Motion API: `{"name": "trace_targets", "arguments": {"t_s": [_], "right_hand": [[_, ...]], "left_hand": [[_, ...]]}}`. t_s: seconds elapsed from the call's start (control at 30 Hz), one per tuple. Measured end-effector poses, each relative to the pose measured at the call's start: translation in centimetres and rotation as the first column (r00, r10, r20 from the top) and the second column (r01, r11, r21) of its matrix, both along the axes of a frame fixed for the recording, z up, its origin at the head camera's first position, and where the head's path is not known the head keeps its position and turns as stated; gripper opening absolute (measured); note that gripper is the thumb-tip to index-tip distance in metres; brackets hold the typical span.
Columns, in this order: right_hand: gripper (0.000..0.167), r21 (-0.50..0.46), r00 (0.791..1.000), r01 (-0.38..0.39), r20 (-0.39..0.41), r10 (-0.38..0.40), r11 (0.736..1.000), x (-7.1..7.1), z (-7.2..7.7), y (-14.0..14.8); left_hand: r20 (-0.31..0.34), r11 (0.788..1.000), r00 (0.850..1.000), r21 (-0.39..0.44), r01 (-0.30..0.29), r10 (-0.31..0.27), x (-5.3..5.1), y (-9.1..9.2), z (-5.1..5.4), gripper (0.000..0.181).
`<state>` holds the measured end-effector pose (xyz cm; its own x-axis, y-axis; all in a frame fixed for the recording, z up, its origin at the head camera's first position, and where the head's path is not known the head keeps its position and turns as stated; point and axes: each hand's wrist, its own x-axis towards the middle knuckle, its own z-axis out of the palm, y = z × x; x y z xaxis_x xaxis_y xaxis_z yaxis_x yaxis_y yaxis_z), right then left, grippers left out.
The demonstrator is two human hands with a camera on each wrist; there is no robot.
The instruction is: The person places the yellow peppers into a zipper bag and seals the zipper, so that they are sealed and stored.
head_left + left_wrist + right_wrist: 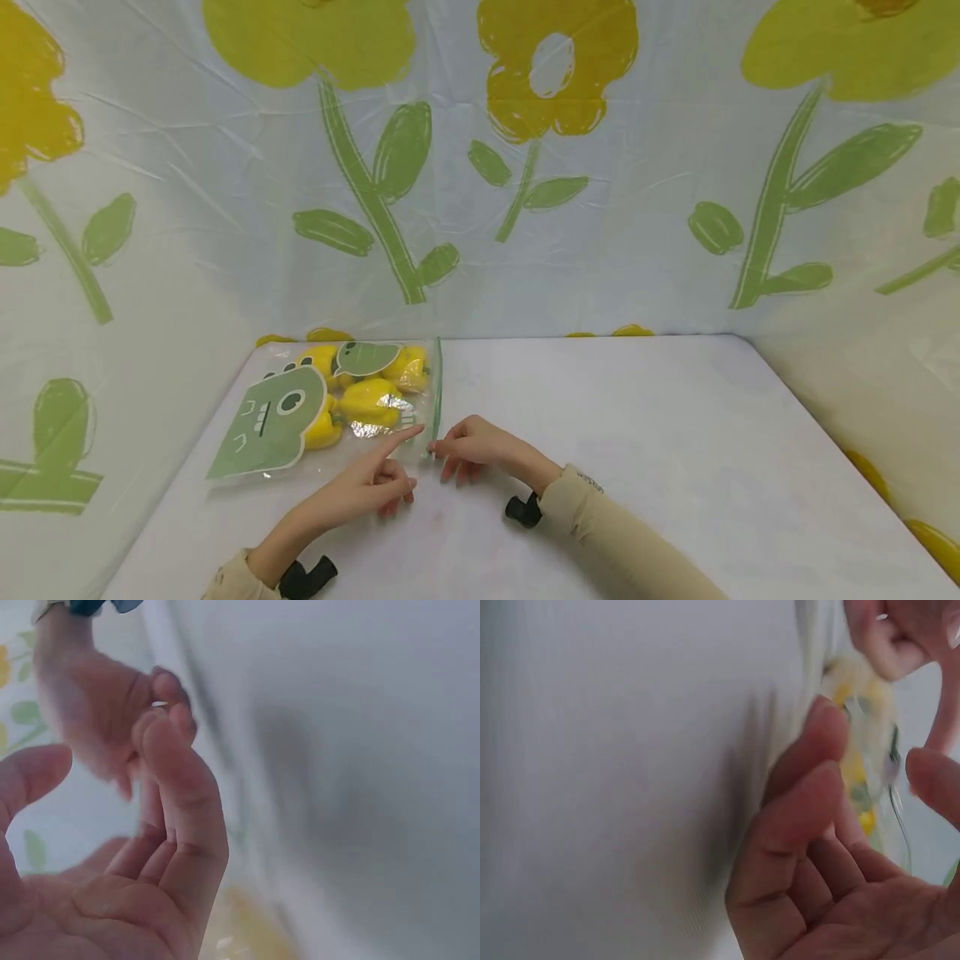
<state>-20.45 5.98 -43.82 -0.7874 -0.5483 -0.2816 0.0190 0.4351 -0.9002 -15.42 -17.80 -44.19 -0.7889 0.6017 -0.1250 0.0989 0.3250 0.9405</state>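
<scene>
A clear zip bag [352, 450] with a green cartoon creature print lies flat at the left of the table, its green zip strip [437, 375] facing right. Several yellow bell peppers [371, 402] are inside it. My left hand [367, 487] is over the bag's near right corner, index finger extended and the other fingers loosely bent. Just right of the strip's near end is my right hand [480, 446], fingertips close to the strip; contact cannot be made out. In the right wrist view, the right thumb [934, 780] stands apart from the bent fingers [795, 817], with nothing visible between them.
The white tabletop [637, 433] stretches to the right of the bag. Flower-printed cloth walls [615, 250] enclose the table at the back and both sides. A black wrist mount [522, 510] hangs under the right wrist, another black mount [307, 577] under the left.
</scene>
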Motion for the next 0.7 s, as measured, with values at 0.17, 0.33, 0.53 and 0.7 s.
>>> {"name": "trace_targets", "arguments": {"t_s": [0.17, 0.33, 0.53, 0.7], "right_hand": [[0.029, -0.112, 0.988, 0.1, 0.125, -0.086, 0.989, 0.2, -0.9, -0.9], [0.025, -0.175, 0.962, 0.199, 0.221, -0.158, 0.964, -0.1, -0.7, -1.2], [0.027, -0.197, 0.955, 0.198, 0.261, -0.143, 0.96, -0.1, -0.4, -1.3], [0.027, -0.208, 0.952, 0.188, 0.278, -0.127, 0.96, 0.1, -0.1, -1.4]], "left_hand": [[0.143, 0.993, 0.989, 0.1, -0.06, 0.045, 0.4, 0.3, -1.4, 0.076], [0.187, 0.967, 0.969, 0.167, -0.193, 0.161, 0.2, 1.3, -1.7, 0.073], [0.139, 0.844, 0.889, 0.28, -0.458, 0.437, 0.3, 2.9, -2.2, 0.052], [0.185, 0.726, 0.798, 0.335, -0.6, 0.574, 0.6, 3.7, -2.2, 0.036]]}}
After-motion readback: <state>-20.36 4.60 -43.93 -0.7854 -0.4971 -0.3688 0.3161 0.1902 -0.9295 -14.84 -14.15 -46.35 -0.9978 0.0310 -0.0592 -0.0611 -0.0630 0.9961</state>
